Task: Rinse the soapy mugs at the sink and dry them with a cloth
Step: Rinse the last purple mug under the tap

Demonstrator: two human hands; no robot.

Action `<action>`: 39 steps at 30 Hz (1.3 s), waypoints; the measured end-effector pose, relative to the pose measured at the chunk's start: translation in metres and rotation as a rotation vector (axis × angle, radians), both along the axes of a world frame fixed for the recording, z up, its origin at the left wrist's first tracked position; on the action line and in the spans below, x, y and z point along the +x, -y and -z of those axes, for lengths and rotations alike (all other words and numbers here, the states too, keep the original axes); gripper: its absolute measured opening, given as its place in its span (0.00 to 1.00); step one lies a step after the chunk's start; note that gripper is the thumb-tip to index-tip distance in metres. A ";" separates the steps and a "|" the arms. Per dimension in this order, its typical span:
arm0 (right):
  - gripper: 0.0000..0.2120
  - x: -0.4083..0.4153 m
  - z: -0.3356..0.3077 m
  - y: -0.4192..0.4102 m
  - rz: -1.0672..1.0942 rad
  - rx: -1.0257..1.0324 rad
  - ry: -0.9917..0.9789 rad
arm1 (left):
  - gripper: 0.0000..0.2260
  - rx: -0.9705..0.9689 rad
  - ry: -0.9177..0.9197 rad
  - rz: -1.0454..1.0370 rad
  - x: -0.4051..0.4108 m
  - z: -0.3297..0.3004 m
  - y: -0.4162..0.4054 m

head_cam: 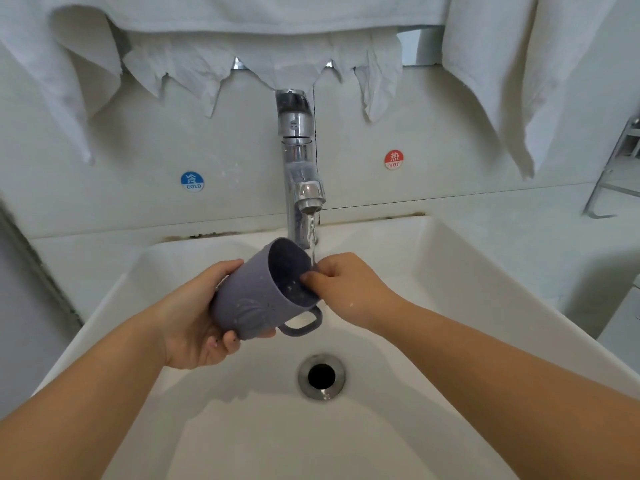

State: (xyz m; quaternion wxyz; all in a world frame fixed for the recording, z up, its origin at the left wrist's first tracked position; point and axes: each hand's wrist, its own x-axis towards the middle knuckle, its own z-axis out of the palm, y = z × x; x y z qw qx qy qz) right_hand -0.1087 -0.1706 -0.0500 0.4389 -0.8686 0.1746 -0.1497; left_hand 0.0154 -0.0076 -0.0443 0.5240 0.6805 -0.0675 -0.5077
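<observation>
I see the left hand (194,317) wrapped around the base and lower wall of a grey-purple mug (256,296), thumb on the upper side, fingers curled beneath. The mug is tilted, mouth facing up and to the right, handle hanging on the underside. I note small flecks on its wall and inside; whether they are suds or drops I cannot tell.

The right hand (346,289) is at the mug's rim, opposite the left hand's hold. Its fingertips (308,277) are curled over the rim and reach inside, pinching the edge.

A thin stream of water (312,237) runs from the tap (301,174) directly above the right hand's grip and lands where its fingers meet the rim.

Both hands hold the mug over the white sink (467,271); the drain (322,375) lies below the mug, nearer to me.

Behind the tap I see a blue COLD sticker (192,181) left of the grip and a red HOT sticker (393,159) right of it. White cloths (502,81) hang along the wall above.
</observation>
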 end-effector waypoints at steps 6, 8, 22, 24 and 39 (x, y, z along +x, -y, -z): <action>0.17 0.000 0.001 0.000 0.008 -0.007 0.009 | 0.33 0.030 0.040 0.020 -0.002 0.003 0.001; 0.22 -0.001 0.001 0.000 0.018 -0.095 -0.020 | 0.36 0.047 0.030 0.031 -0.003 0.003 0.001; 0.10 -0.001 0.003 -0.007 -0.038 0.133 -0.189 | 0.28 -0.009 0.071 -0.162 -0.016 -0.003 0.003; 0.17 0.000 0.007 -0.006 -0.009 0.077 -0.195 | 0.26 -0.009 0.107 -0.158 -0.019 -0.003 0.006; 0.15 0.007 0.015 -0.011 0.097 0.108 -0.170 | 0.21 -0.085 0.172 -0.218 -0.029 -0.006 0.012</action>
